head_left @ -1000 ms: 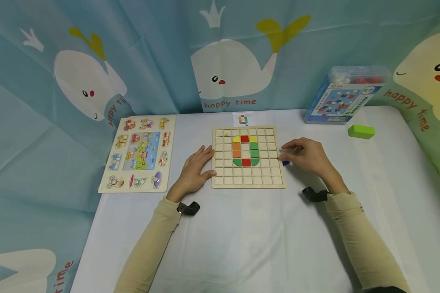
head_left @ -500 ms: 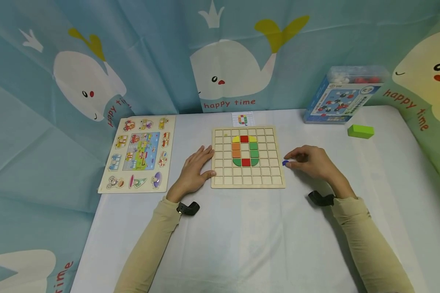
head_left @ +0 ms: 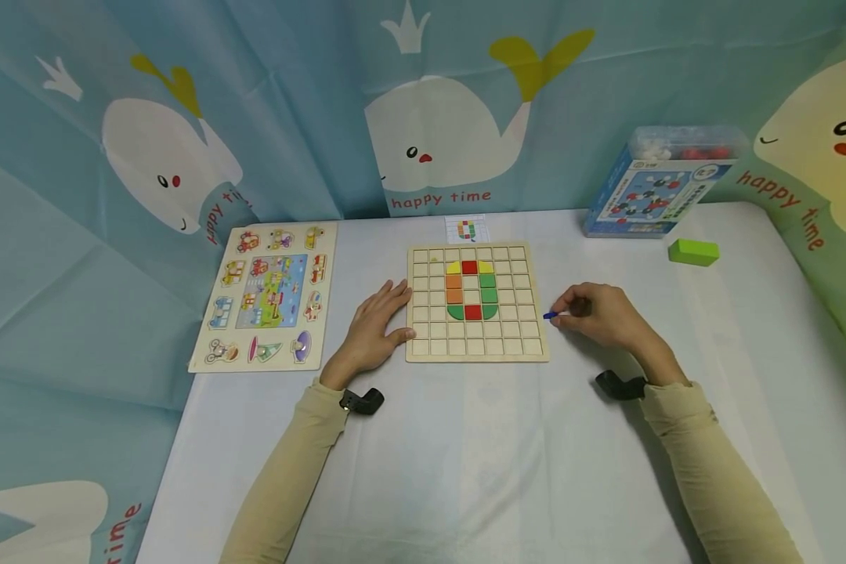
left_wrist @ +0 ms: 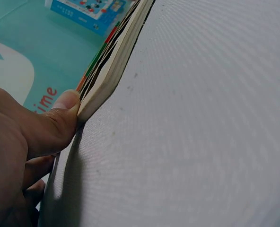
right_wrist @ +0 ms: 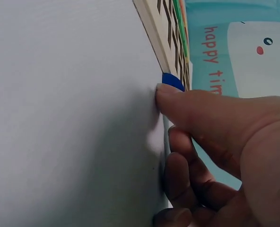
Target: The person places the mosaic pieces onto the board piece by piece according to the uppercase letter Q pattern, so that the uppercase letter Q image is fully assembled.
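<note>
A wooden grid board point(head_left: 430, 348) lies on the table with red, yellow, orange and green pieces set in a ring. My left hand point(head_left: 375, 333) rests at the board's left edge, its thumb point(left_wrist: 66, 101) touching the side and the fingers extended. Just off the board's right edge, my right hand point(head_left: 595, 315) pinches a small blue piece point(head_left: 551, 315) between thumb and finger. In the right wrist view the blue piece point(right_wrist: 173, 81) has a curved edge and is partly covered by the thumb. A small card point(head_left: 467, 229) behind the board shows a similar coloured ring.
To the left lies a wooden picture puzzle point(head_left: 254, 359) with vehicle shapes. A blue box point(head_left: 652, 196) with a clear top stands at the back right, and a green block point(head_left: 694, 253) lies in front of it. A whale-print curtain point(head_left: 310, 117) hangs behind the table.
My right hand has drawn back slightly to the right, and the blue piece has tilted from flat to edge-on in its fingers. The left hand and the board look unchanged.
</note>
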Demonstrator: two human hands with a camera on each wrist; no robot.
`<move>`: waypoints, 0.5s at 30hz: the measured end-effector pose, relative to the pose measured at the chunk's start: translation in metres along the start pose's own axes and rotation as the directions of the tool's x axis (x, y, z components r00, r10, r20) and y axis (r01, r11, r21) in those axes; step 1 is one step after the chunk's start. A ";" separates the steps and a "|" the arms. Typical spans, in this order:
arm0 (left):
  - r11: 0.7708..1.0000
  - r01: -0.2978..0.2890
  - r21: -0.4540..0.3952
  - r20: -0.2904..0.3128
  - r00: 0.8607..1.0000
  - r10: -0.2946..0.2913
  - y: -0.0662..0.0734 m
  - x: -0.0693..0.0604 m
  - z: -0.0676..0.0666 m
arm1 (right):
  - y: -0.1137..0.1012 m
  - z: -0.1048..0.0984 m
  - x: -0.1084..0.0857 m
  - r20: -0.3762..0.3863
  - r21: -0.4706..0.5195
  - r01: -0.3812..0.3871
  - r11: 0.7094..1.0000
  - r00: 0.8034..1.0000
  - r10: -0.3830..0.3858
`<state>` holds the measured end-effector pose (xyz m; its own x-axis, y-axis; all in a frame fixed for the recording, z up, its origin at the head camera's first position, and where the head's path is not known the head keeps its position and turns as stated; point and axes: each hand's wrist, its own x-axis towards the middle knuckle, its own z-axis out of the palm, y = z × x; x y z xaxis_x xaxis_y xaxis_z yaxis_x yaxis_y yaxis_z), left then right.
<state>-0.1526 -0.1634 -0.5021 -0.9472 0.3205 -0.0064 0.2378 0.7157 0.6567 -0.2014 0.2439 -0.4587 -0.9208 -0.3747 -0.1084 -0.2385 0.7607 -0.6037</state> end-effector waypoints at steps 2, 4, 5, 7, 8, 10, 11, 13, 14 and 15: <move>1.000 0.001 -0.001 0.001 1.000 -0.001 0.000 0.000 0.000 | 0.001 -0.001 -0.002 0.005 -0.004 0.016 1.000 1.000 -0.016; 1.000 0.002 -0.004 0.003 1.000 -0.002 0.000 0.000 0.000 | 0.002 -0.002 -0.004 0.014 -0.001 0.031 1.000 0.999 -0.031; 1.000 0.002 -0.005 0.004 1.000 -0.002 0.000 0.000 0.000 | 0.003 -0.003 -0.006 0.017 0.001 0.038 0.999 0.999 -0.038; 1.000 0.000 -0.005 0.003 1.000 0.000 0.000 0.000 0.000 | 0.006 -0.005 -0.008 0.020 0.012 0.048 0.999 0.999 -0.048; 1.000 -0.001 -0.006 0.002 1.000 0.001 -0.001 0.000 0.000 | 0.007 -0.005 -0.009 0.020 0.016 0.050 0.999 0.999 -0.050; 1.000 -0.002 -0.006 -0.002 1.000 0.002 -0.001 0.000 0.000 | 0.008 -0.006 -0.010 0.017 0.025 0.050 0.998 0.999 -0.050; 1.000 -0.003 -0.005 -0.003 1.000 0.003 0.000 0.000 0.000 | 0.009 -0.006 -0.010 0.011 0.022 0.053 0.998 0.999 -0.053; 1.000 -0.002 -0.006 -0.002 1.000 0.002 -0.001 0.000 0.000 | 0.009 -0.005 -0.010 0.000 0.017 0.065 0.998 0.998 -0.065; 1.000 -0.001 -0.007 -0.002 1.000 0.001 -0.001 0.000 0.000 | 0.009 -0.004 -0.010 -0.007 0.011 0.071 0.997 0.997 -0.071; 1.000 -0.001 -0.007 0.000 1.000 0.001 -0.001 0.000 0.001 | 0.008 -0.003 -0.010 -0.012 0.007 0.077 0.997 0.997 -0.077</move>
<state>-0.1526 -0.1636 -0.5030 -0.9472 0.3206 -0.0057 0.2368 0.7113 0.6618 -0.1947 0.2554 -0.4602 -0.9035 -0.4255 -0.0519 -0.3066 0.7260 -0.6155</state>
